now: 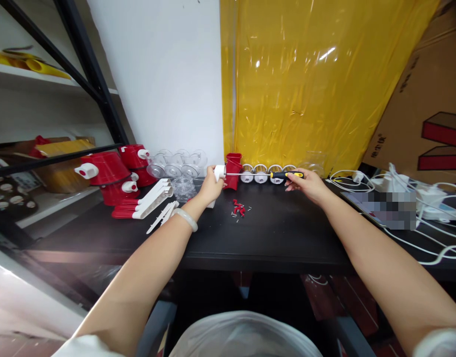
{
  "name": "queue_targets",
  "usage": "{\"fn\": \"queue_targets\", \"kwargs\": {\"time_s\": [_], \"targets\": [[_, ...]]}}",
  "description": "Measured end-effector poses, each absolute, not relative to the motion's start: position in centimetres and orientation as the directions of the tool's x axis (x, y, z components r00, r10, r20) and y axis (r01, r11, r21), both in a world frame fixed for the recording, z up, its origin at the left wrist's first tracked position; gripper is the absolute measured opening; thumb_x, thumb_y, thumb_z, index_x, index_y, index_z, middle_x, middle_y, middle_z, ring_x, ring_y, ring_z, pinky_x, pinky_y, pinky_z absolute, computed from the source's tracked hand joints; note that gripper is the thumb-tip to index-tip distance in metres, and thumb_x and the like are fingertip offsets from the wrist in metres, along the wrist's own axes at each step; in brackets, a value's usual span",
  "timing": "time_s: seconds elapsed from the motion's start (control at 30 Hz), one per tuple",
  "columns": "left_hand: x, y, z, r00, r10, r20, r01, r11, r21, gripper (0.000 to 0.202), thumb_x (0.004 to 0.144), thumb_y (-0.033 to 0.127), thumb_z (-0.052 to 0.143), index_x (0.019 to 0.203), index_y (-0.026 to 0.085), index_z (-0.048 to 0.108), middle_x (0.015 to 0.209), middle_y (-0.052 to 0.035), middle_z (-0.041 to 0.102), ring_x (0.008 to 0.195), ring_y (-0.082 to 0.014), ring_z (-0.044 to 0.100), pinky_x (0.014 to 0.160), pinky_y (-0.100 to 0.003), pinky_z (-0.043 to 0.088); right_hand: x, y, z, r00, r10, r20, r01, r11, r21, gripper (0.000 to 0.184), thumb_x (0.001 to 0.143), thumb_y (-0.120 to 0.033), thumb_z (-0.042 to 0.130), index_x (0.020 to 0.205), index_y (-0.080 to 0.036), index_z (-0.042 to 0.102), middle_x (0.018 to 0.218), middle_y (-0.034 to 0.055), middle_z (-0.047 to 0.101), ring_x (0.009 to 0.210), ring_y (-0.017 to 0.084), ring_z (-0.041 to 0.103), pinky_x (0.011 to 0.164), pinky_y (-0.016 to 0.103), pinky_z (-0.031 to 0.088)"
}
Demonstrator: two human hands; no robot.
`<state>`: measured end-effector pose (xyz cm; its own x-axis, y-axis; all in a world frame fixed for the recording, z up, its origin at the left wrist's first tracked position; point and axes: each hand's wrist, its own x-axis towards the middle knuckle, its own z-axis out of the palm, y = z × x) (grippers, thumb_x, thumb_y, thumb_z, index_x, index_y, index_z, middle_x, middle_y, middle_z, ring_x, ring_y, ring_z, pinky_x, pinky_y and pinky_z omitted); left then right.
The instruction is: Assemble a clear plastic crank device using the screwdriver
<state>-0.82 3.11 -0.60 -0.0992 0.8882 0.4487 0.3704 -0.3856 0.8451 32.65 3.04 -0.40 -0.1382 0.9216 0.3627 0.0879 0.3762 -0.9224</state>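
Over the black table [280, 218], my left hand [210, 187] is closed on a small white plastic part [219, 172]. My right hand [306, 186] grips a screwdriver [283, 175] by its black and yellow handle. The metal shaft lies level and points left, its tip at the white part; whether it meets a screw is too small to tell. Behind the shaft stands a red plastic part [233, 184]. Small red pieces [239, 208] and several loose screws [234, 214] lie on the table below my hands.
Red containers with white knobs [111, 171], white and red handles [153, 198] and clear round plastic pieces [181, 166] stand at the left. Several round canisters [260, 173] line the back. White cables [432, 238] and a tablet-like device [365, 208] lie at the right.
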Motion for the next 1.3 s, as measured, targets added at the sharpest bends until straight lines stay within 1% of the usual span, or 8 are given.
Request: {"fn": "queue_targets", "kwargs": {"time_s": [0.23, 0.53, 0.63, 0.73, 0.83, 0.9, 1.03, 1.3], "targets": [[-0.7, 3.0, -0.6, -0.091, 0.888, 0.451, 0.394, -0.384, 0.835, 0.043, 0.079, 0.006, 0.053, 0.117, 0.018, 0.038, 0.090, -0.0015, 0.062, 0.066, -0.0118, 0.066, 0.071, -0.032, 0.058, 32.6, 2.7, -0.3, -0.102, 0.917, 0.385, 0.193, 0.398, -0.897, 0.049, 0.070, -0.067, 0.070, 0.066, -0.020, 0.058, 0.048, -0.0017, 0.057, 0.040, 0.013, 0.055, 0.047, 0.027, 0.049], [-0.6, 2.7, -0.4, -0.085, 0.888, 0.452, 0.396, -0.386, 0.833, 0.045, 0.077, 0.006, 0.053, 0.118, 0.018, 0.038, 0.090, -0.0013, 0.063, 0.067, -0.0129, 0.066, 0.073, -0.032, 0.057, 32.4, 2.5, -0.2, -0.074, 0.944, 0.322, 0.269, 0.330, -0.905, 0.057, 0.076, -0.073, 0.059, 0.062, -0.018, 0.062, 0.040, 0.0000, 0.050, 0.034, 0.011, 0.048, 0.040, 0.025, 0.044], [-0.7, 2.6, -0.4, -0.074, 0.884, 0.461, 0.388, -0.400, 0.830, 0.045, 0.077, 0.006, 0.052, 0.118, 0.018, 0.037, 0.090, -0.0014, 0.064, 0.067, -0.0127, 0.067, 0.072, -0.032, 0.057, 32.0, 2.6, -0.2, -0.080, 0.959, 0.272, 0.203, 0.283, -0.937, 0.056, 0.073, -0.073, 0.063, 0.065, -0.018, 0.060, 0.044, 0.0013, 0.055, 0.037, 0.012, 0.053, 0.041, 0.025, 0.046], [-0.8, 2.8, -0.6, -0.072, 0.874, 0.480, 0.394, -0.417, 0.819, 0.044, 0.078, 0.007, 0.053, 0.118, 0.018, 0.037, 0.089, -0.0008, 0.063, 0.067, -0.0125, 0.066, 0.072, -0.032, 0.057, 31.7, 2.6, -0.2, -0.096, 0.964, 0.249, 0.060, 0.255, -0.965, 0.053, 0.067, -0.070, 0.070, 0.081, -0.021, 0.058, 0.060, 0.0020, 0.066, 0.047, 0.014, 0.062, 0.047, 0.024, 0.050], [-0.9, 3.2, -0.8, -0.073, 0.870, 0.488, 0.388, -0.426, 0.817, 0.044, 0.077, 0.009, 0.053, 0.117, 0.019, 0.037, 0.089, 0.0000, 0.062, 0.066, -0.0119, 0.066, 0.072, -0.032, 0.057, 31.6, 2.2, -0.1, -0.122, 0.953, 0.277, -0.051, 0.273, -0.961, 0.054, 0.064, -0.060, 0.078, 0.100, -0.026, 0.056, 0.078, -0.0004, 0.070, 0.059, 0.014, 0.067, 0.054, 0.025, 0.053], [-0.9, 3.3, -0.8, -0.082, 0.871, 0.485, 0.383, -0.421, 0.822, 0.044, 0.077, 0.009, 0.054, 0.116, 0.020, 0.037, 0.089, 0.0002, 0.062, 0.066, -0.0116, 0.066, 0.071, -0.032, 0.057, 31.7, 1.9, 0.0, -0.152, 0.939, 0.309, -0.089, 0.298, -0.950, 0.056, 0.061, -0.049, 0.084, 0.105, -0.028, 0.056, 0.085, -0.0019, 0.069, 0.067, 0.014, 0.069, 0.061, 0.027, 0.054], [-1.0, 3.4, -0.9, -0.093, 0.871, 0.482, 0.383, -0.416, 0.825, 0.044, 0.077, 0.011, 0.055, 0.116, 0.020, 0.037, 0.089, -0.0001, 0.061, 0.066, -0.0119, 0.065, 0.072, -0.033, 0.057, 32.0, 1.6, 0.2, -0.194, 0.918, 0.345, -0.127, 0.325, -0.937, 0.050, 0.056, -0.037, 0.088, 0.098, -0.027, 0.061, 0.089, -0.0014, 0.068, 0.076, 0.016, 0.069, 0.065, 0.028, 0.054], [-1.1, 3.3, -0.8, -0.081, 0.872, 0.483, 0.410, -0.412, 0.813, 0.045, 0.077, 0.009, 0.054, 0.117, 0.019, 0.037, 0.089, -0.0006, 0.062, 0.067, -0.0127, 0.066, 0.072, -0.033, 0.056, 32.3, 2.3, 0.0, -0.163, 0.927, 0.339, -0.100, 0.326, -0.940, 0.044, 0.058, -0.040, 0.089, 0.091, -0.021, 0.068, 0.079, 0.0005, 0.070, 0.068, 0.014, 0.069, 0.062, 0.024, 0.053]]}}
